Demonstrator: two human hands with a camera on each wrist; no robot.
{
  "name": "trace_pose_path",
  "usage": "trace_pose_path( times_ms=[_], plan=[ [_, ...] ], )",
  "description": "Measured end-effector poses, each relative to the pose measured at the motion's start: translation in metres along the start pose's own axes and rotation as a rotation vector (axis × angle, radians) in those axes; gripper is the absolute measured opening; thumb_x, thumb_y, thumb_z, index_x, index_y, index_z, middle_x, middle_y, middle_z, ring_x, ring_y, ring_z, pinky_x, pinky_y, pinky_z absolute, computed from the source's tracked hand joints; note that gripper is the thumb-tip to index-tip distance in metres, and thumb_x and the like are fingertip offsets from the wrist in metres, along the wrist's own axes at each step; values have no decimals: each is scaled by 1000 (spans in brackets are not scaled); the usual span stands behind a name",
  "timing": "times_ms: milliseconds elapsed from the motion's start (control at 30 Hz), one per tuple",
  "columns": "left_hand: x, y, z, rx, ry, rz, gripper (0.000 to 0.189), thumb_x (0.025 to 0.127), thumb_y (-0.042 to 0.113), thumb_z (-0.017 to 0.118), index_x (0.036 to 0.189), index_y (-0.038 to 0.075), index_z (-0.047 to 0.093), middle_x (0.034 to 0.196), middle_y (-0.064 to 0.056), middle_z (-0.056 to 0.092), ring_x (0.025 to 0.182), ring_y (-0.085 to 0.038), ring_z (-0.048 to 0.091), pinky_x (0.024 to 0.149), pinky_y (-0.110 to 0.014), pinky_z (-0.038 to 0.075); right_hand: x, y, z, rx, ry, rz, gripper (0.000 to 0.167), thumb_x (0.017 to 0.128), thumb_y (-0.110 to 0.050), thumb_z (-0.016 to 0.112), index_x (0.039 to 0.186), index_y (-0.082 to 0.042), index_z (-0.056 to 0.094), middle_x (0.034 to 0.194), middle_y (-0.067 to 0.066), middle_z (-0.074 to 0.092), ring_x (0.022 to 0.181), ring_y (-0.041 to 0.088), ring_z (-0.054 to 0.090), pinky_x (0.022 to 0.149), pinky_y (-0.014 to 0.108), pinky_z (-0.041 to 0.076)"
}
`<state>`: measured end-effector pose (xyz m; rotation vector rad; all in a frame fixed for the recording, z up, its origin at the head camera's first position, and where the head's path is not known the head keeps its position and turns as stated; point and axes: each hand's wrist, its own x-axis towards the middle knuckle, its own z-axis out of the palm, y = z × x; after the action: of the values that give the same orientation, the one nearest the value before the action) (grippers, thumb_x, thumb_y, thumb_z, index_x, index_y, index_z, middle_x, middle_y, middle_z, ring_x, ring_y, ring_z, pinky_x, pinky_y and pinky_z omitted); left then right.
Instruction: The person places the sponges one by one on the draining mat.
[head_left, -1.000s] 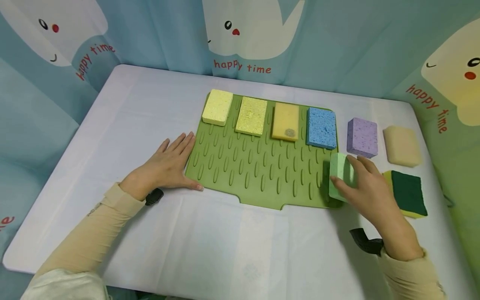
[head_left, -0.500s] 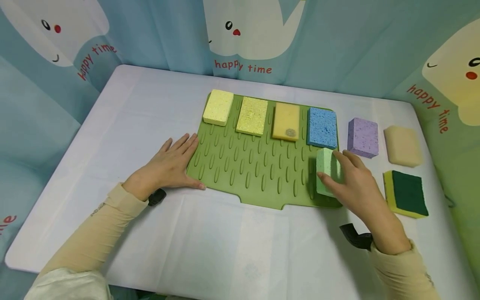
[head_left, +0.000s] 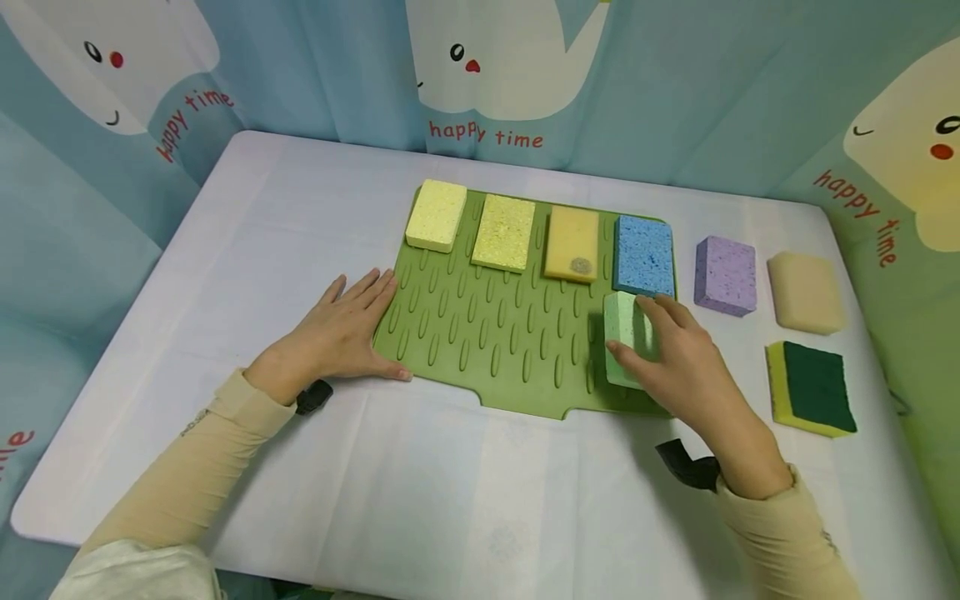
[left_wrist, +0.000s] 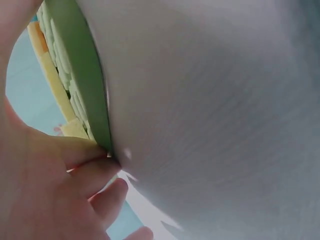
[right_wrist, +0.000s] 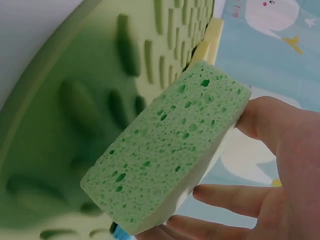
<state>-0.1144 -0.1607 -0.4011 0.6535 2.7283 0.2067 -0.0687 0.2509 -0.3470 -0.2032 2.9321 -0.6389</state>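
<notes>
A light green sponge is pinched between thumb and fingers of my right hand, over the right part of a green ridged mat. In the right wrist view the porous face of the sponge shows, tilted above the ridges. My left hand lies with spread, straight fingers at the mat's left edge, its fingertips on the rim. Along the mat's back edge sit a pale yellow sponge, a speckled yellow sponge, an orange-yellow sponge and a blue sponge.
To the right of the mat, on the white table, lie a purple sponge, a beige sponge and a yellow sponge with a dark green scouring side. A printed curtain hangs around the table's back and sides.
My right hand has carried the light green sponge leftward, from the mat's right edge further in over the mat. My left hand has stayed almost in place.
</notes>
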Motion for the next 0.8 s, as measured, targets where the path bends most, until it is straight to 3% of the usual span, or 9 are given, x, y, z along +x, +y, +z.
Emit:
trace_pose_path(
  times_ms=[500, 800],
  plan=[
    [-2, -4, 0, -32, -20, 7, 135, 69, 81, 67, 160, 6, 2, 168, -12, 3, 156, -30, 5, 123, -61, 9, 12, -29, 13, 8, -55, -24, 80, 95, -44, 61, 154, -1, 29, 157, 31, 26, 136, 57, 36, 106, 70, 34],
    [-2, -3, 0, -35, -11, 6, 135, 68, 82, 67, 160, 6, 3, 168, -11, 4, 156, -29, 5, 123, -60, 10, 18, -47, 24, -40, -28, -92, 76, 92, -39, 67, 153, -6, 36, 157, 27, 30, 132, 53, 44, 98, 71, 41]
  ],
)
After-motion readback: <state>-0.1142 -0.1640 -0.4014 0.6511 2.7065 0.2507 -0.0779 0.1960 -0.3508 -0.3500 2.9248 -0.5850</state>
